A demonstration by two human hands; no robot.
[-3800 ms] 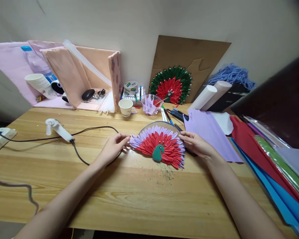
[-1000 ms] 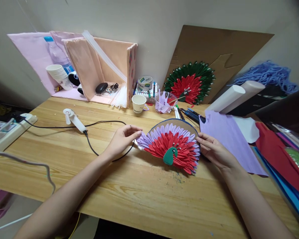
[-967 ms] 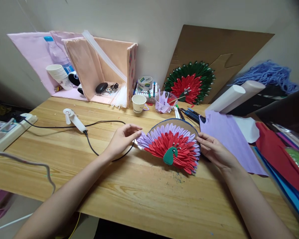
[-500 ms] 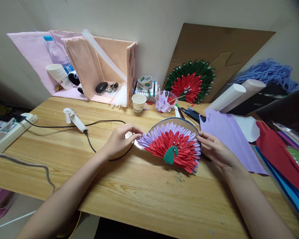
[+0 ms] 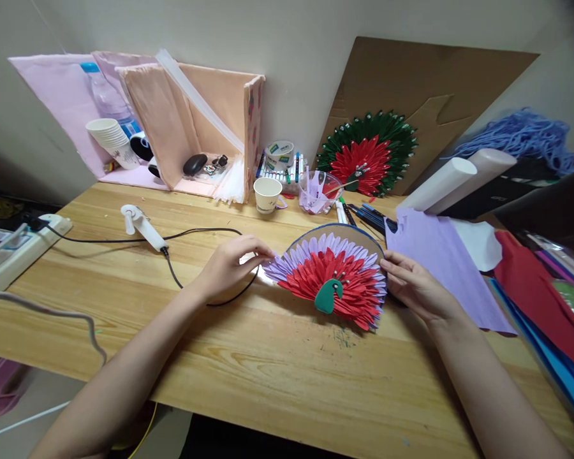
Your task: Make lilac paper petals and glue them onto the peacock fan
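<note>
Pinching the left end of the paper fan (image 5: 332, 264), the left hand (image 5: 227, 264) sits slightly farther left and more arched than a second ago; the right hand (image 5: 421, 287) grips the opposite edge as before; the paper fan, red and lilac with a green bird head (image 5: 326, 298), keeps to the same spot of the table (image 5: 249, 370) between them; beyond stands a paper cup (image 5: 266, 197); farther back, a green-and-red rosette (image 5: 366, 156) rests against brown cardboard (image 5: 440, 70).

Just right of centre in the frame, I hold a red and purple paper peacock (image 5: 310, 277), my left hand (image 5: 232, 264) at its left tip, my right hand (image 5: 418, 287) at its right edge. A paper cup (image 5: 268, 197) stands upper centre; a white corded tool (image 5: 144, 228) lies centre left
</note>
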